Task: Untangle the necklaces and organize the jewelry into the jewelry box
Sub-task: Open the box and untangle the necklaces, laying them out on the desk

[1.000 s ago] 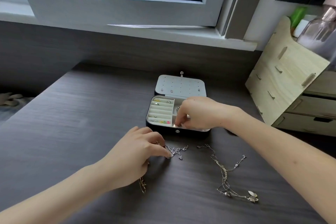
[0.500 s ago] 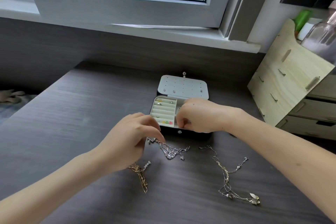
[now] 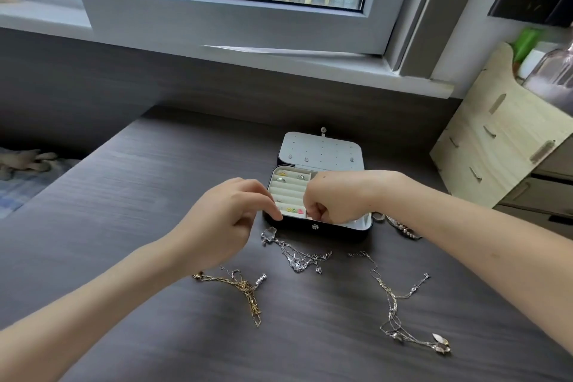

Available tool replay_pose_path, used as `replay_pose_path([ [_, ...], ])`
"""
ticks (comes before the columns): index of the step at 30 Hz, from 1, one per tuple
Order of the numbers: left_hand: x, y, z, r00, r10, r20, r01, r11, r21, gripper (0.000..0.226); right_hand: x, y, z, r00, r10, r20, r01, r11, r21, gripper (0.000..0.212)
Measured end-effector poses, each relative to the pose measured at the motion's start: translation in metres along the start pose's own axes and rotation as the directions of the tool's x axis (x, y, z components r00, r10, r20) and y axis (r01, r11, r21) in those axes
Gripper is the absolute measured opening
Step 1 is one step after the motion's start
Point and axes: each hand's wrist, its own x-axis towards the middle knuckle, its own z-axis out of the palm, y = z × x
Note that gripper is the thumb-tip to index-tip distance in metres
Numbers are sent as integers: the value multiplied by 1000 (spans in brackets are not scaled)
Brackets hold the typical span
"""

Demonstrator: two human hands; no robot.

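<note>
The open jewelry box (image 3: 341,229) sits mid-table, black outside, pale inside, with rings and small coloured pieces in its left slots. Its lid (image 3: 321,149) lies back, holding a few studs. My right hand (image 3: 336,198) is fisted over the box's right compartments, and whatever its fingertips pinch is hidden. My left hand (image 3: 226,220) hovers at the box's front left corner, fingers curled, thumb by the rim. Just below it lies a tangled silver chain (image 3: 297,256) with a clear pendant. A gold chain (image 3: 246,290) lies nearer me. A long silver necklace (image 3: 395,304) with leaf pendants lies to the right.
Another silver piece (image 3: 401,228) lies right of the box, partly under my right forearm. A wooden drawer organizer (image 3: 502,146) stands at the table's right edge with a bottle on it. The window sill (image 3: 279,56) runs behind. The table's left edge drops to a bed.
My left hand lifted one end of the tangled silver chain toward the box; that end now lies on the table just below the hand. The gold chain is uncovered. My right hand stayed in the box.
</note>
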Motion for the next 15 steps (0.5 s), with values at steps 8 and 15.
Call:
replay_pose_path([
  [8, 14, 15, 1, 980, -183, 74, 193, 967, -168, 40, -17, 16, 6, 976, 81, -201, -25, 964, 266, 12],
  [15, 39, 31, 8, 948, -297, 110, 317, 873, -371, 32, -34, 24, -9, 925, 116, -362, 38, 920, 390, 8],
])
